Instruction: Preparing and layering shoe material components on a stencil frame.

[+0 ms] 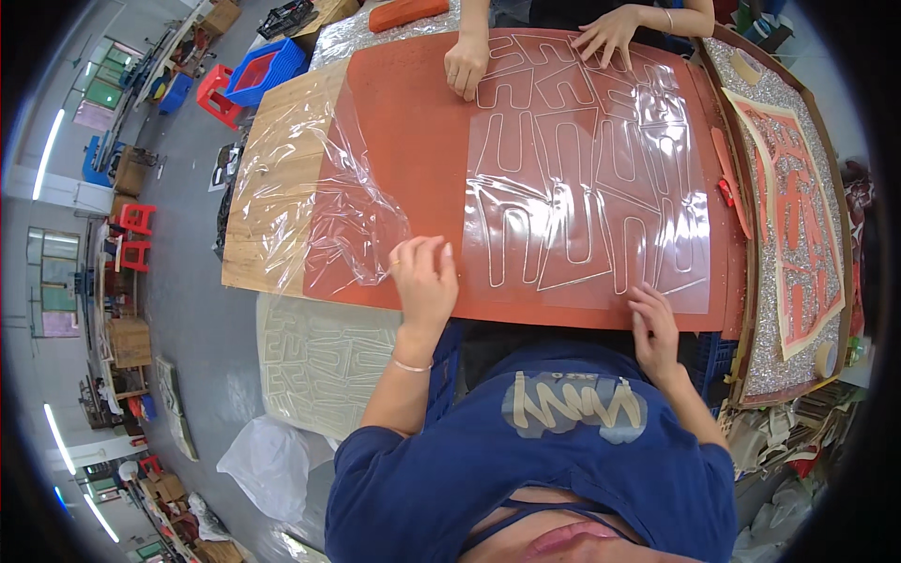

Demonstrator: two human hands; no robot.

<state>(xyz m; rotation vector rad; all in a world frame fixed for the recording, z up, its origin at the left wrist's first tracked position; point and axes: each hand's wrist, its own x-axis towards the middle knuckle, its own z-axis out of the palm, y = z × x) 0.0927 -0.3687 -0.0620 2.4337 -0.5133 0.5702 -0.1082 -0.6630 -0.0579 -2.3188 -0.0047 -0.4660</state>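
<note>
My left hand (424,286) is closed at the near edge of a crumpled clear plastic film (352,216); its fingers seem to pinch the film's edge. The film covers the left part of a red-brown sheet (422,141) and a wooden board (267,188). Fingers apart, my right hand (655,324) touches the near right border of a smooth transparent sheet (563,220). Beneath that sheet show several white-outlined, letter-like shapes. Across the table, another person's closed hand (466,68) rests on the red-brown sheet, and that person's spread hand (608,36) lies on the transparent one.
On the right stands a glittery tray (758,375) with a paper-edged red pattern (802,225) and tape rolls (826,358). A pale patterned sheet (324,361) hangs below the table at left, near a white plastic bag (269,464). Blue baskets (267,72) and a red stool (216,97) stand behind.
</note>
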